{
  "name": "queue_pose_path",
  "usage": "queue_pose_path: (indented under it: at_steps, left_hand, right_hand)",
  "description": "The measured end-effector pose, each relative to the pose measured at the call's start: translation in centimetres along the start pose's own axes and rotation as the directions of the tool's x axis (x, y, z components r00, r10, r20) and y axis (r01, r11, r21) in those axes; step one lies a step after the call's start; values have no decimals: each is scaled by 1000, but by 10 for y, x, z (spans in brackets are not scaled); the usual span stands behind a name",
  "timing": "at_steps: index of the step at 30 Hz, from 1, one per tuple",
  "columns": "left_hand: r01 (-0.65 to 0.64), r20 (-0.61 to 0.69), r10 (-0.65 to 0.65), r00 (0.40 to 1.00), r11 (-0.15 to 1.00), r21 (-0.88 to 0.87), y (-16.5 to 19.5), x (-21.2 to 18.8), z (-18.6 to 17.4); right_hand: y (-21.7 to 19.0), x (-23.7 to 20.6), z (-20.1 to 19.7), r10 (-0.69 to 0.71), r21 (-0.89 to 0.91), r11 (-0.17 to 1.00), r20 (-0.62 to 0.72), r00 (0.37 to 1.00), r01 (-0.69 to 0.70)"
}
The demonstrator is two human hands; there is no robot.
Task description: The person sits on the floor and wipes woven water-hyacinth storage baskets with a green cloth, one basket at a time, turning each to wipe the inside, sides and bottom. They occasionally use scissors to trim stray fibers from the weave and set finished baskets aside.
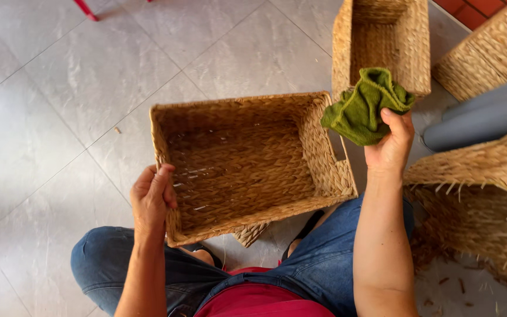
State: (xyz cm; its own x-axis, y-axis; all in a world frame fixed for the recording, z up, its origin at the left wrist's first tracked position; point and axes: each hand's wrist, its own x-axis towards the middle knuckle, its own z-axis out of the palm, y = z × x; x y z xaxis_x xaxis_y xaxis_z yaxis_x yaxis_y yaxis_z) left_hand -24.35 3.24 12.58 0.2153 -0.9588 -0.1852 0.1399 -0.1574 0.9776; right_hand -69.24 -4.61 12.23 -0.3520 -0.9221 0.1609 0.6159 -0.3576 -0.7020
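A rectangular woven straw basket (324, 158) rests on the tiled floor and against my knees, its open top facing me and nothing inside it. My left hand (152, 196) grips its left rim, thumb inside. My right hand (391, 144) is raised just right of the basket's far right corner and holds a crumpled green cloth (364, 107) above the rim, clear of the basket.
A second woven basket (382, 44) stands behind, a third (491, 50) at the top right, and a frayed one (482, 194) at the right with straw bits on the floor. Grey pipes (482, 120) lie between them. A red leg (86, 9) shows at the top left.
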Motion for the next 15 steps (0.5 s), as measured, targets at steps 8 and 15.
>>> queue_pose_path:
  at_steps: [8,15]
  left_hand:
    - [-232,78,225,971,968,96,91,11,64]
    - [-570,88,564,821,811,128,103,73,90]
  right_hand:
    - [-29,3,-32,-54,54,997,-46,997,57]
    - [-45,6,-37,-48,49,998,-58,997,51]
